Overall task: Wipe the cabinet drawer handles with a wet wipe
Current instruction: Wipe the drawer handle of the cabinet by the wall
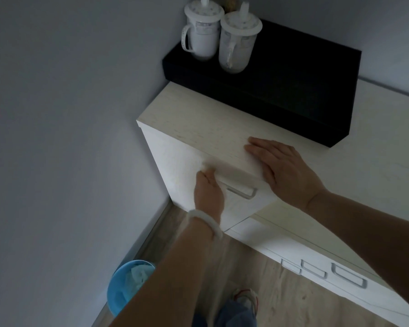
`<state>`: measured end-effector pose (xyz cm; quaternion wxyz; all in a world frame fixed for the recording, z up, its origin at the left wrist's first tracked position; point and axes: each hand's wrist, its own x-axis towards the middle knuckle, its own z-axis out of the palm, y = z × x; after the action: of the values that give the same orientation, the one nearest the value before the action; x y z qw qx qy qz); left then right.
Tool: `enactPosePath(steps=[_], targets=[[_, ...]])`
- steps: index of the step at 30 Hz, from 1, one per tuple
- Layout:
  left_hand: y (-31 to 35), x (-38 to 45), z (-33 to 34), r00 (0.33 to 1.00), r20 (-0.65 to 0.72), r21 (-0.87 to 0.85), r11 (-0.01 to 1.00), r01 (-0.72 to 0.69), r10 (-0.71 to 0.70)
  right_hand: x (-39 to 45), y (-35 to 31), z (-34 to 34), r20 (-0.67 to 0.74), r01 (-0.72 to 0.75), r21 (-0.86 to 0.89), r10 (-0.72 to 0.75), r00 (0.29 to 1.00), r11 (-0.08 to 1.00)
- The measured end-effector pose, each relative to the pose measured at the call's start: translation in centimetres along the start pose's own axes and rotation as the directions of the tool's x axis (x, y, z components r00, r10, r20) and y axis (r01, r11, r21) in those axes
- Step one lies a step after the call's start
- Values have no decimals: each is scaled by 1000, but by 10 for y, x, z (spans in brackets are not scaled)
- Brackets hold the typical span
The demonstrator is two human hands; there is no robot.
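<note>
Two lidded mugs [220, 36] are sitting on a black box [293, 90] atop the pale cabinet [198, 128]. My right hand [283, 168] is lying flat there — fingers straight; my left hand [208, 190] is pinching a blurred wet wipe [208, 169] beside the drawer handle [242, 191]. A blue bin [125, 289] is holding crumpled tissue on the floor.

Your forearms are bare, no sleeves showing. Pale, milky bangle [204, 223] circles your left wrist. Right wrist carries nothing. Below: blue trousers [232, 315], light shoe [244, 296] with red trim.

Wall [69, 138] tight left of cabinet [198, 128]; floor [257, 267] open below.
</note>
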<state>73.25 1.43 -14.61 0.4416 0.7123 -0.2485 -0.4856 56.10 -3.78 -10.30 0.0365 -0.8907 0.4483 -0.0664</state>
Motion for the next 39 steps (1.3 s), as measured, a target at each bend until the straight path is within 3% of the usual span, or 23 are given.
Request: enactPosePath(steps=[4, 7, 9, 11, 13, 16, 23, 29, 34, 39], targets=[[0, -6, 17, 988, -3, -114, 982, 153, -154, -1, 0, 0, 2, -13, 3, 13, 1000, 1000], [-9, -32, 35, 968, 95, -151, 958, 244, -231, -1, 0, 1, -3, -2, 7, 2, 1000, 1000], [-13, -35, 33, 967, 148, -111, 968, 226, -209, -1, 1, 1, -6, -1, 4, 1, 1000, 1000], [-12, -22, 22, 985, 61, -81, 983, 164, -160, -1, 1, 0, -9, 1, 3, -1, 1000, 1000], [-9, -2, 15, 986, -28, -152, 975, 160, -166, 0, 1, 1, -12, 5, 14, -5, 1000, 1000], [-3, -2, 20, 974, -45, -298, 933, 200, -223, -1, 1, 2, -16, 3, 22, -2, 1000, 1000], [-9, -48, 38, 946, 180, -259, 915, 311, -271, 0, 1, 1, -12, 5, 17, -5, 1000, 1000], [6, -27, 14, 956, 80, -372, 881, 293, -284, 0, 2, 1, -9, 5, 17, -5, 1000, 1000], [-10, -58, 40, 928, 275, -319, 886, 336, -252, 0, 1, 1, 3, -8, 21, 8, 1000, 1000], [2, -22, 3, 969, 119, -332, 911, 244, -217, 0, 2, 1, -13, -1, 18, 2, 1000, 1000]])
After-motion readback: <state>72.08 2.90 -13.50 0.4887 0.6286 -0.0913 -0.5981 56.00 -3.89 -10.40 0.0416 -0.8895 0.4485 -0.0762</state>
